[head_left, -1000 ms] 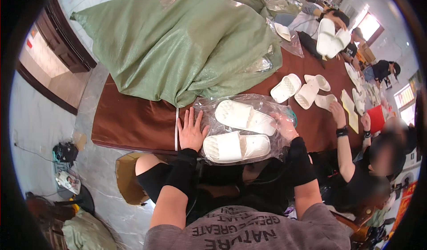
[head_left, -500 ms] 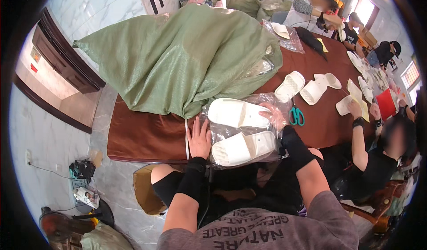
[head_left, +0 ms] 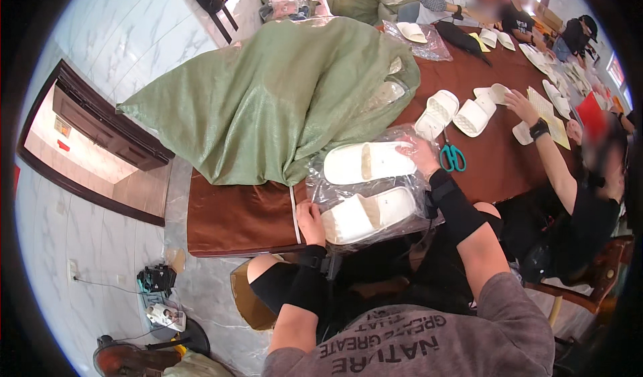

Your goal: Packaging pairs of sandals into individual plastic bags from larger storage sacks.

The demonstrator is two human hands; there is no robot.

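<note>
Two white slippers lie side by side at the table's near edge, the far slipper (head_left: 345,164) and the near slipper (head_left: 349,221). A clear plastic bag (head_left: 321,193) surrounds them, crinkled along its margins. My right hand (head_left: 420,157) rests over the heel end of the far slipper, its fingers stretched out across the film. At the bag's left edge, beside the toe of the near slipper, my left hand (head_left: 311,223) has its fingers bent and drawn together on the film. Its fingertips are partly hidden.
A large green woven sack (head_left: 268,102) covers the table's far left. Teal-handled scissors (head_left: 453,157) lie to the right, below more slippers (head_left: 437,114). A co-worker's arm (head_left: 546,142) reaches over the brown tablecloth (head_left: 231,219) at the right. A fan (head_left: 130,357) stands at lower left.
My left hand has gone from lying flat with spread fingers to bent fingers at the bag's edge. The right hand stays on the far slipper. The co-worker's hand has moved toward the loose slippers.
</note>
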